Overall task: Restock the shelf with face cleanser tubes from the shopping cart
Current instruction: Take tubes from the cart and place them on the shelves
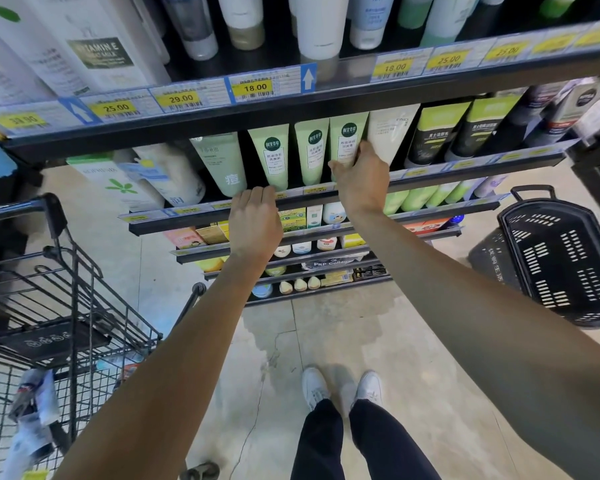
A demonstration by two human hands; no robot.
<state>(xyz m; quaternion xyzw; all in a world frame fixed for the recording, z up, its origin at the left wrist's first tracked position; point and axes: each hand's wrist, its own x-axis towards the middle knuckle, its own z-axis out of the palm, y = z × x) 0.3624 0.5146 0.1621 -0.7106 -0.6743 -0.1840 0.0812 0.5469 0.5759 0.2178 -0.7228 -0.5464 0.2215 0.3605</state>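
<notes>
Risk lies in the tight row: the right hand (361, 178) grips the third green cleanser tube (347, 140) on the shelf (430, 176), touching its neighbours. A sideways nudge could topple them, I judge. The left hand (255, 220) rests open-fingered on the shelf's front rail; the shopping cart (59, 306) stands left.

- We have one wide-angle view, from the person's head.
- It faces forward and down, close to the shelf (326, 199), with the floor (326, 341) below.
</notes>
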